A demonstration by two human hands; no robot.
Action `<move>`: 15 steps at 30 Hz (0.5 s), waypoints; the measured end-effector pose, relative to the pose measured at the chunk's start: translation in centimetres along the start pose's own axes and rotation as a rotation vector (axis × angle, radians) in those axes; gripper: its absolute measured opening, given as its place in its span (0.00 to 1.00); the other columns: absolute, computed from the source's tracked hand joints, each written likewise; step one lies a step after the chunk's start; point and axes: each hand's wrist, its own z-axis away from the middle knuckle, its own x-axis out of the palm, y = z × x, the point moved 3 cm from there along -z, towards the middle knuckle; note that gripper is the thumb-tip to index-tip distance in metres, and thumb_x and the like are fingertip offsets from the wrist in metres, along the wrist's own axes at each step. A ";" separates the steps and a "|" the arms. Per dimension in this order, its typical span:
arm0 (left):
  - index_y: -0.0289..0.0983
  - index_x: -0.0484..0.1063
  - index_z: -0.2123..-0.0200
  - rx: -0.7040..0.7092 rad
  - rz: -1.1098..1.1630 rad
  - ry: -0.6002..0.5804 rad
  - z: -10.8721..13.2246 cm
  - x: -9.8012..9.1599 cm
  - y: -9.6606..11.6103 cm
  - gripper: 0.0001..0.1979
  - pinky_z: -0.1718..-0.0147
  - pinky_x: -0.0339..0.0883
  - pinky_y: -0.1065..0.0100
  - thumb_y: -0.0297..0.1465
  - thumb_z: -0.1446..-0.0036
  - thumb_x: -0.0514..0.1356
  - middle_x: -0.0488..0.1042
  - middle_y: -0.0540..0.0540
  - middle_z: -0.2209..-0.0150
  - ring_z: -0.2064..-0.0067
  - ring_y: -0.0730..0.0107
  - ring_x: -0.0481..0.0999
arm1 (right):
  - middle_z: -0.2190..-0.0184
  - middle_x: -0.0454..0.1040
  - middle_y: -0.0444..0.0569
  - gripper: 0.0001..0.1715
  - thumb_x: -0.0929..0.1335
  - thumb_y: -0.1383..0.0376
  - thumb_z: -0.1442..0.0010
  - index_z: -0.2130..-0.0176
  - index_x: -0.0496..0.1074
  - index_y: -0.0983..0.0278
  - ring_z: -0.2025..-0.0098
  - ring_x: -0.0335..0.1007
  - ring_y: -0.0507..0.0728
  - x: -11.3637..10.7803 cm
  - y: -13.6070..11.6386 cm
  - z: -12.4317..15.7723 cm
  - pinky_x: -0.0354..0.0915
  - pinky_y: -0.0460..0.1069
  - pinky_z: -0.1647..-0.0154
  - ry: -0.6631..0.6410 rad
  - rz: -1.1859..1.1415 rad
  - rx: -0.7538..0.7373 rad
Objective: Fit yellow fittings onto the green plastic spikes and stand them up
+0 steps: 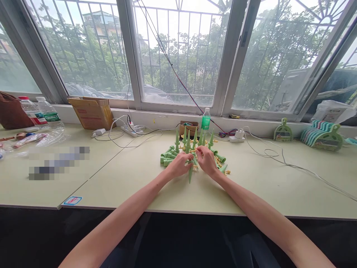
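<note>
Several green cone-shaped pieces [177,141] stand upright on the pale table, with more green pieces [167,156] lying in a heap to their left. My left hand [180,163] has its fingers closed around a green spike [190,175] whose tip points down toward the table's front edge. Close beside it, my right hand [206,159] is pinched at a small yellow piece [193,150]. Other yellow pieces [228,172] lie to the right of my right hand, near green cones.
Behind the pieces are a small brown box [189,128] and a green-labelled bottle [205,119]. White cables [281,158] cross the right side. At the left stand a cardboard box [93,115] and bottles [50,114]; green dustpan-like items [326,139] sit far right.
</note>
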 end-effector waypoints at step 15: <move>0.38 0.71 0.61 -0.057 0.067 0.127 -0.6 -1.0 0.7 0.10 0.59 0.67 0.64 0.24 0.41 0.52 0.73 0.45 0.61 0.61 0.66 0.73 | 0.69 0.69 0.48 0.12 0.58 0.64 0.35 0.66 0.67 0.63 0.69 0.63 0.54 -0.2 -0.5 0.0 0.59 0.48 0.66 0.019 -0.018 -0.007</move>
